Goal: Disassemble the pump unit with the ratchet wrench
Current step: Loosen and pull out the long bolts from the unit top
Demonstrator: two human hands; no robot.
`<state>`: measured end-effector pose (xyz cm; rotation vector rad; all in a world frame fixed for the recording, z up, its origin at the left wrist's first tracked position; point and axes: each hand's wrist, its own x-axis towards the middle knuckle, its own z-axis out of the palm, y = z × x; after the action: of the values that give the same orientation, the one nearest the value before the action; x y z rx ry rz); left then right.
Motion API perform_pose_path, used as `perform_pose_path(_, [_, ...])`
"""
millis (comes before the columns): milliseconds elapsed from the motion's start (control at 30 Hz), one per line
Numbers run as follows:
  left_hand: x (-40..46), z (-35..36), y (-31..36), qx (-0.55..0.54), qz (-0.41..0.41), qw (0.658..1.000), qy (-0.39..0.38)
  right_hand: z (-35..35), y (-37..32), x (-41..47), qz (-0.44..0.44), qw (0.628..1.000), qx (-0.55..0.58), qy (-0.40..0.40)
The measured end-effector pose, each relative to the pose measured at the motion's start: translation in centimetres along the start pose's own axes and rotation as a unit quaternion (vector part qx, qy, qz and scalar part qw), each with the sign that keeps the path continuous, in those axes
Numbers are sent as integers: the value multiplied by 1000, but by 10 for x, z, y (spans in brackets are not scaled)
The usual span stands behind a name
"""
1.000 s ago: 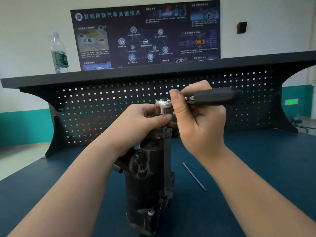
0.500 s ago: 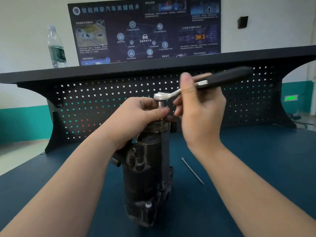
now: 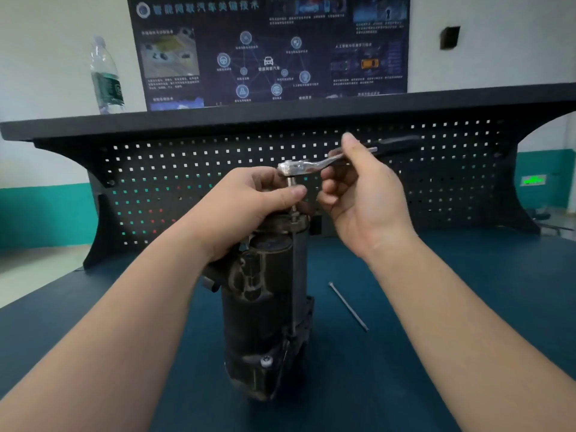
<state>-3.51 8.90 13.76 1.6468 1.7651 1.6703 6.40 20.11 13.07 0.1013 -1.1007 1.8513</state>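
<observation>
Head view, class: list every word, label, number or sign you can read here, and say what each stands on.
Wall poster headline: "智能网联汽车关键技术", blurred but just legible.
Poster's smaller captions: too small and blurred to read.
Water bottle green label: unreadable.
Green lit sign on the right wall: blurred, unreadable.
Pump unit and ratchet wrench: no readable markings.

we have one view only, a wide-angle camera worn on the head, looking forward and down along both bare forearms. it sits close over the dark teal table top (image 3: 467, 307), which fills the lower frame; the black perforated back panel (image 3: 187, 169) crosses the middle, bowed by the lens, and the pale wall (image 3: 46, 42) fills the top.
</observation>
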Motion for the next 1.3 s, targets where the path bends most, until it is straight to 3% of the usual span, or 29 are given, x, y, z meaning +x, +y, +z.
perform_pose_path(33, [0,0,1,-12,0,1000,0,3,1,-5,-93,993,-73,-2])
perform_pose_path(100, [1,0,0,-34,1,999,-11,5,2,-12,-274,940,-205,-20])
perform_pose_path(167, [0,0,0,-37,1,999,-21,5,1,-15,-334,906,-254,-49])
perform_pose_path(233, [0,-1,-1,-39,-7,999,-30,4,-1,-11,-243,953,-179,-37])
perform_pose_path(300, [-1,-1,-1,-33,-12,999,-36,3,-3,-4,-27,1000,-4,2])
perform_pose_path(367, [0,-1,-1,-16,-15,999,-29,-3,-6,3,132,984,119,24])
perform_pose_path(433, [1,-1,-1,1,-16,1000,-14,-5,-7,5,159,977,136,26])
perform_pose_path(500, [3,-1,-2,16,-18,1000,-5,-3,-2,2,75,993,88,25])
perform_pose_path(567, [3,0,-2,19,-21,1000,-2,0,3,-7,-132,990,-44,15])
perform_pose_path(633, [2,2,-2,25,-13,1000,3,0,7,-14,-369,898,-238,-21])
perform_pose_path(667, [2,3,-1,28,-7,1000,4,-1,9,-15,-436,847,-299,-52])
perform_pose_path(700, [1,3,-1,27,-5,1000,4,-3,10,-15,-457,826,-325,-61])
perform_pose_path(733, [1,3,0,21,-7,1000,0,-3,9,-14,-437,843,-311,-48])
perform_pose_path(767, [0,3,0,12,-14,1000,-8,-2,7,-13,-376,890,-257,-24])
perform_pose_path(833, [-1,4,1,-9,-28,999,-16,0,5,-7,-168,983,-71,19])
perform_pose_path(867, [-2,4,2,-12,-30,999,-11,-1,5,-4,-54,998,17,34])
perform_pose_path(933, [-2,4,4,9,-26,1000,14,-7,-1,4,95,989,109,37])
perform_pose_path(1000, [-2,5,5,39,-25,998,33,-9,-4,6,114,988,104,30])
perform_pose_path(1067, [-2,5,5,61,-25,997,42,-7,-1,3,24,998,45,21])
perform_pose_path(1133, [-2,5,5,75,-20,996,44,-1,4,-7,-187,978,-93,-4])
perform_pose_path(1167, [-2,5,6,79,-15,996,41,0,5,-12,-324,925,-199,-26])
perform_pose_path(1233, [-3,5,6,79,-2,996,35,-2,6,-16,-511,773,-362,-97])
perform_pose_path(1267, [-3,5,6,70,1,997,28,-4,7,-15,-539,737,-394,-106])
perform_pose_path(1300, [-3,4,5,60,2,998,18,-4,6,-14,-524,751,-391,-97])
